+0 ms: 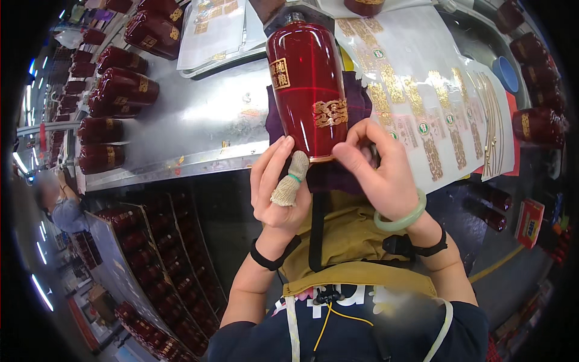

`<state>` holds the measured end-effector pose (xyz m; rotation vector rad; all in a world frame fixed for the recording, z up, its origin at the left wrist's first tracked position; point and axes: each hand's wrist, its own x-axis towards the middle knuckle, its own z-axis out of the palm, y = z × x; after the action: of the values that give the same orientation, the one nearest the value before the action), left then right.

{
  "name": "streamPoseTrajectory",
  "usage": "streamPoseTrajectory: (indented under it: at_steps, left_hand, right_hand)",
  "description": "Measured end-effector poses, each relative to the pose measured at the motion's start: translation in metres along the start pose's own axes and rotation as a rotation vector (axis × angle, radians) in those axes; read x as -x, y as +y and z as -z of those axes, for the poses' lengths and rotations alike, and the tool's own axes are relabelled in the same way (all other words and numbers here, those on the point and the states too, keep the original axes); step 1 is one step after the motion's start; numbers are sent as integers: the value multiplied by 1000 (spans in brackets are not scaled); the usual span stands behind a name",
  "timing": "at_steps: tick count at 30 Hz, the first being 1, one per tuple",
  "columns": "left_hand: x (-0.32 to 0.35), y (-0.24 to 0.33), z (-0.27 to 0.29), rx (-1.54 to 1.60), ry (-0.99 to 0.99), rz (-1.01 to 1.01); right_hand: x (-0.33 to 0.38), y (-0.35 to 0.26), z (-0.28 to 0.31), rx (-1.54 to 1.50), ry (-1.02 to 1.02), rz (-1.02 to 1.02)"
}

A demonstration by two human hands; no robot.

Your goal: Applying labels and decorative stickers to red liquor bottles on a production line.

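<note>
A glossy deep-red bottle (304,66) lies with its neck away from me on a dark purple cloth (360,99). It carries a square gold decal (279,73) and a gold scroll-pattern decal (330,113). A thin gold band (322,159) runs along its base edge. My left hand (274,187) grips the left side of the base, its thumb covered by a knitted finger sleeve (289,181) tied with a green band. At the right of the base, my right hand (386,172) is curled with its thumb pressed to the rim; some of its fingertips are hidden.
White sheets with gold decals (416,96) lie on the right, beside thin gold strips (493,130) and a blue bowl (505,73). Red bottles (123,87) line the metal table's (193,120) left side. Crates of bottles (160,259) stand below; another person (67,208) is far left.
</note>
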<state>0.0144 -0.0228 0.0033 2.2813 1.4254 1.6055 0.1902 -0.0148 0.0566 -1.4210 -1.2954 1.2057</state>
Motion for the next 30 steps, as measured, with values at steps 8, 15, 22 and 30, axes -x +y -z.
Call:
streamPoseTrajectory:
  at_steps: [8, 15, 22, 30]
  left_hand:
    - [1, 2, 0, 6, -4, 30]
    - [2, 2, 0, 16, -12, 39]
    - [2, 3, 0, 10, -24, 36]
    - [2, 5, 1, 4, -18, 79]
  right_hand:
    - [3, 1, -5, -9, 16, 9]
    - [2, 2, -5, -77, 17, -77]
    - [1, 5, -3, -96, 9, -42]
    - [2, 3, -6, -84, 41, -70]
